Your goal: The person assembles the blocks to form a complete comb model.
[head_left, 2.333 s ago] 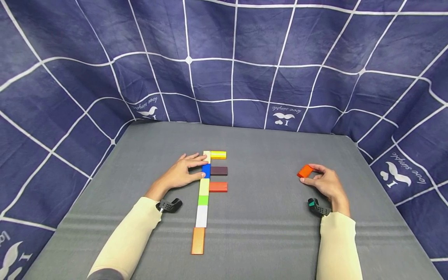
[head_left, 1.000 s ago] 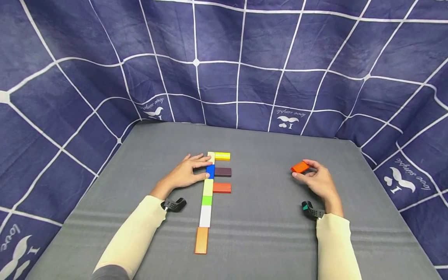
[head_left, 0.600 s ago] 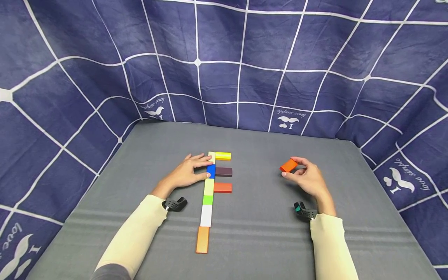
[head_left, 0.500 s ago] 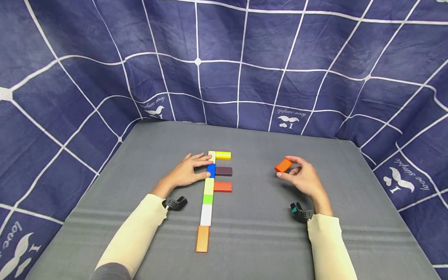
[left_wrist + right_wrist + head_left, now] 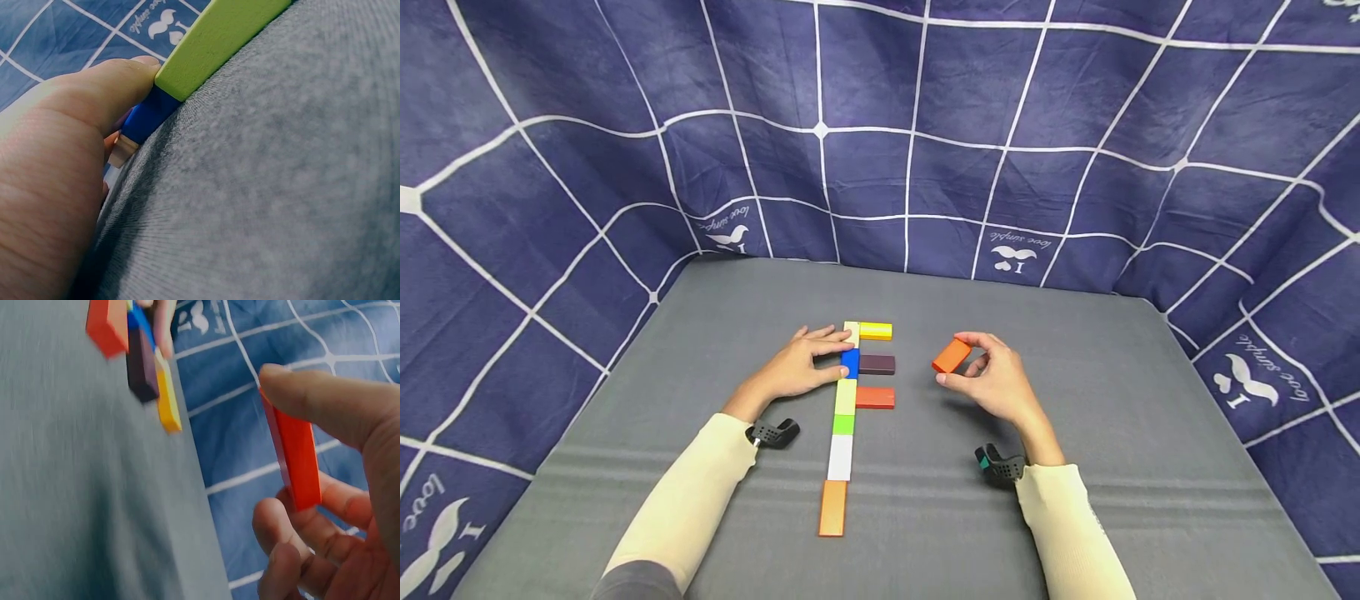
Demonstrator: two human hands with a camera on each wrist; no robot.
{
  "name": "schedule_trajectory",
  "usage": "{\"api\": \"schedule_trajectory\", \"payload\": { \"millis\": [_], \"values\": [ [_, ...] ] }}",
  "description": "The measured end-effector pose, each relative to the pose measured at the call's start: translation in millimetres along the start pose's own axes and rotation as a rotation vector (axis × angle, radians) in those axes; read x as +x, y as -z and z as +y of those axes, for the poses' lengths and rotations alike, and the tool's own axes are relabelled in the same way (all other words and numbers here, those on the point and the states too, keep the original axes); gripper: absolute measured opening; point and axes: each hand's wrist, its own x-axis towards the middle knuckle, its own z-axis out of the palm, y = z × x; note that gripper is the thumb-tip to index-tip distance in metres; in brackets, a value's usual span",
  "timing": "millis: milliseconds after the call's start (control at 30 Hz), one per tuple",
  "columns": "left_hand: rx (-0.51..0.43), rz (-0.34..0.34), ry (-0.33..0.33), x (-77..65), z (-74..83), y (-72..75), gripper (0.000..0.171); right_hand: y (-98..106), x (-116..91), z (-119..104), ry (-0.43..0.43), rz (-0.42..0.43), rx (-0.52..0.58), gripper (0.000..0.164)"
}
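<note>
My right hand [image 5: 1000,385] pinches an orange-red rectangular block [image 5: 952,356] between thumb and fingers, tilted and raised over the cloth right of the block row. My left hand [image 5: 792,368] lies along the row's left side. Its fingertips touch the cream block [image 5: 852,326] at the far end, and its thumb is at the blue block [image 5: 850,362]. A yellow-green block [image 5: 215,47] lies just beyond that thumb. On the row's right side, a yellow block [image 5: 876,332], a dark purple block [image 5: 877,364] and a red block [image 5: 876,397] stick out sideways like comb teeth.
The row continues toward me with a green block [image 5: 843,425], a white block [image 5: 841,457] and a light orange block [image 5: 832,508]. Grey cloth [image 5: 940,517] covers the table. A navy curtain [image 5: 955,183] with white lines rises at the back and sides.
My right hand has carried the orange-red block leftward from the table's right side, toward the row. My left hand has stayed in place on the row.
</note>
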Motion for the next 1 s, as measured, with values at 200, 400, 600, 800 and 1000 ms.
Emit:
{"api": "schedule_trajectory", "payload": {
  "millis": [200,400,600,800,1000],
  "values": [
    [-0.004,0.007,-0.003,-0.9,-0.3,-1.7,0.050,-23,-9,-26,-0.064,0.044,0.030,0.069],
    [-0.007,0.008,0.004,0.3,-0.9,-2.2,0.051,-51,-27,-44,-0.112,0.045,0.063,0.070],
    [0.010,0.010,0.000,1.2,-0.9,0.3,0.052,-80,-45,-55,-0.198,0.062,0.150,0.070],
    [0.021,0.004,0.004,1.4,-2.1,0.1,0.052,-100,-59,-62,-0.232,0.097,0.145,0.068],
    [0.010,0.006,-0.004,1.4,-1.5,-0.5,0.051,-107,-70,-61,-0.219,0.110,0.044,0.068]
  ]
}}
